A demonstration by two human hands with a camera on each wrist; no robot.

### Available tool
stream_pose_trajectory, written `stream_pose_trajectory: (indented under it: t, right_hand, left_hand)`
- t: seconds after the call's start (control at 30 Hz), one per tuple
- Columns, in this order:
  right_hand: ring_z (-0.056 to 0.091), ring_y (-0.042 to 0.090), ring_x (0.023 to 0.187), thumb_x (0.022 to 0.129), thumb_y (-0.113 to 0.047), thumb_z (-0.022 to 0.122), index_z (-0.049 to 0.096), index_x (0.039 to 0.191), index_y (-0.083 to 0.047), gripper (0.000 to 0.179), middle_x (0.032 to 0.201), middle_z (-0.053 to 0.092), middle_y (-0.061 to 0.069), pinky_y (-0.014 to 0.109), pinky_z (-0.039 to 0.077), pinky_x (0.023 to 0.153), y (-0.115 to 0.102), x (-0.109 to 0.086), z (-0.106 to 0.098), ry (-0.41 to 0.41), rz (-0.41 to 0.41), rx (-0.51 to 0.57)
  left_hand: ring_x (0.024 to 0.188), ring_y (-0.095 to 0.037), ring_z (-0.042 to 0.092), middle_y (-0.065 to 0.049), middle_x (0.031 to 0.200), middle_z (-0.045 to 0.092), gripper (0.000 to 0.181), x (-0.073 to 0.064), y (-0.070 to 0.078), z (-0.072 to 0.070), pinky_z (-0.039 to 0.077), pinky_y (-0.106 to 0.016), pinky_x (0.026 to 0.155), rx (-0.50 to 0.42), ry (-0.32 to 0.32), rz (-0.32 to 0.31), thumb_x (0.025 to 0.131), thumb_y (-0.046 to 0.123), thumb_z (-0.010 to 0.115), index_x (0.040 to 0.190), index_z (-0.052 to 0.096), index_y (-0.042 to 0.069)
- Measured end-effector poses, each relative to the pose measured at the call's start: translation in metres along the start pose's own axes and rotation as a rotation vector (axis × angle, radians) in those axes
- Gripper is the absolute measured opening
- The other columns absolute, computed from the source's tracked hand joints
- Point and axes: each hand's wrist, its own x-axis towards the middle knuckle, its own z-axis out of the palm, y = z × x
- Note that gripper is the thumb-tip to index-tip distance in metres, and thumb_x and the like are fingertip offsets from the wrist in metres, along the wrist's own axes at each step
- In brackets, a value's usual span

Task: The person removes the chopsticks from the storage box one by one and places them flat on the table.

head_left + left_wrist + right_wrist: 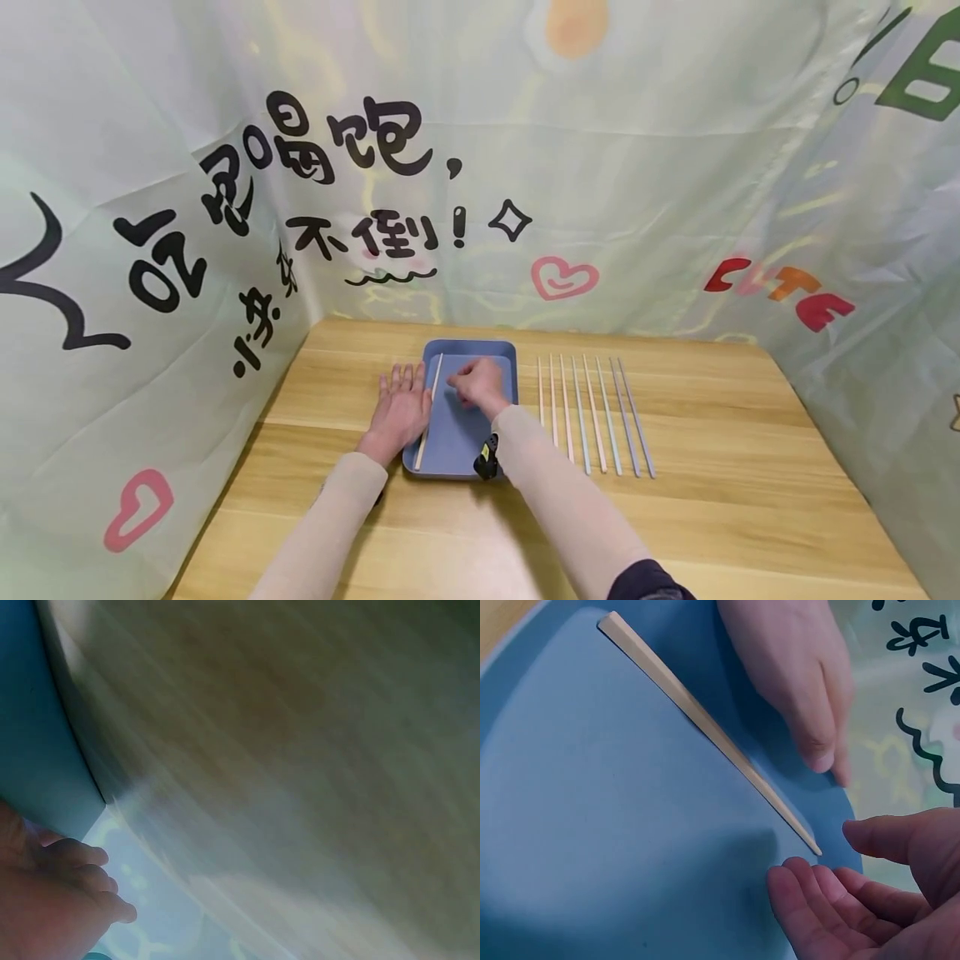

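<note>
A blue tray [461, 437] lies on the wooden table. Inside it, along the left side, rests one pale cream chopstick [694, 712], its thin end pointing away. My left hand [397, 415] rests at the tray's left edge, fingers extended and holding nothing; the left wrist view catches only part of it beside the tray wall. Over the tray, to the right of the chopstick, hovers my right hand [482, 383]. In the right wrist view its fingers are loosely bent, with the thumb apart and nothing between them, near the chopstick's thin end.
To the right of the tray, several chopsticks [581, 415] in pink, light blue and purple lie side by side on the table [720, 467]. A printed cloth [637, 208] with lettering and hearts hangs round the back and sides.
</note>
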Motion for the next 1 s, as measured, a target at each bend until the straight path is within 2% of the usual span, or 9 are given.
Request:
stream_pose_trajectory:
  t: [0.1, 0.3, 0.5, 0.7, 0.9, 1.0]
  right_hand:
    - [0.076, 0.033, 0.064, 0.09, -0.008, 0.08, 0.08, 0.09, 0.004, 0.013, 0.065, 0.072, 0.013, 0.038, 0.064, 0.057, 0.002, 0.002, 0.006, -0.011, 0.022, 0.013]
    - [0.071, 0.023, 0.054, 0.091, -0.009, 0.08, 0.079, 0.086, 0.004, 0.014, 0.063, 0.07, 0.012, 0.035, 0.062, 0.051, 0.005, 0.007, 0.019, -0.025, 0.046, 0.017]
    - [0.069, 0.021, 0.047, 0.09, -0.009, 0.078, 0.08, 0.08, 0.005, 0.017, 0.05, 0.061, 0.003, 0.033, 0.06, 0.048, 0.008, 0.012, 0.029, 0.001, 0.027, -0.044]
    - [0.068, 0.021, 0.045, 0.089, -0.011, 0.079, 0.078, 0.072, 0.002, 0.021, 0.046, 0.055, -0.001, 0.029, 0.055, 0.044, 0.01, 0.012, 0.032, 0.027, 0.003, -0.087]
    - [0.055, 0.011, 0.038, 0.088, -0.017, 0.083, 0.076, 0.069, -0.004, 0.024, 0.05, 0.061, 0.001, 0.027, 0.05, 0.042, 0.009, 0.017, 0.037, 0.051, 0.031, -0.146]
    - [0.055, 0.011, 0.038, 0.087, -0.019, 0.084, 0.076, 0.07, -0.005, 0.023, 0.055, 0.066, 0.003, 0.027, 0.049, 0.042, 0.008, 0.019, 0.039, 0.057, 0.045, -0.171]
  left_hand:
    - [0.158, -0.051, 0.027, -0.03, 0.165, 0.037, 0.06, -0.001, 0.001, 0.001, 0.019, -0.07, 0.127, 0.006, 0.008, 0.005, 0.113, 0.031, 0.037, 0.165, 0.031, 0.0]
    - [0.158, -0.051, 0.027, -0.03, 0.166, 0.037, 0.06, 0.0, 0.0, 0.002, 0.019, -0.07, 0.127, 0.017, 0.0, 0.006, 0.113, 0.031, 0.037, 0.165, 0.03, 0.001]
    - [0.159, -0.05, 0.025, -0.029, 0.166, 0.036, 0.061, 0.001, -0.002, 0.003, 0.019, -0.07, 0.127, 0.007, 0.0, 0.002, 0.113, 0.032, 0.035, 0.166, 0.029, 0.002]
    - [0.158, -0.051, 0.026, -0.03, 0.165, 0.037, 0.061, 0.002, -0.002, 0.006, 0.018, -0.07, 0.127, -0.013, 0.014, 0.0, 0.113, 0.031, 0.037, 0.165, 0.031, 0.001]
    - [0.158, -0.05, 0.025, -0.029, 0.166, 0.037, 0.061, 0.001, -0.001, 0.004, 0.017, -0.07, 0.127, -0.025, 0.014, -0.004, 0.113, 0.032, 0.037, 0.165, 0.03, 0.001]
    - [0.159, -0.05, 0.024, -0.029, 0.166, 0.036, 0.061, 0.002, -0.001, 0.004, 0.016, -0.069, 0.128, -0.024, 0.011, -0.003, 0.113, 0.032, 0.036, 0.166, 0.029, 0.002]
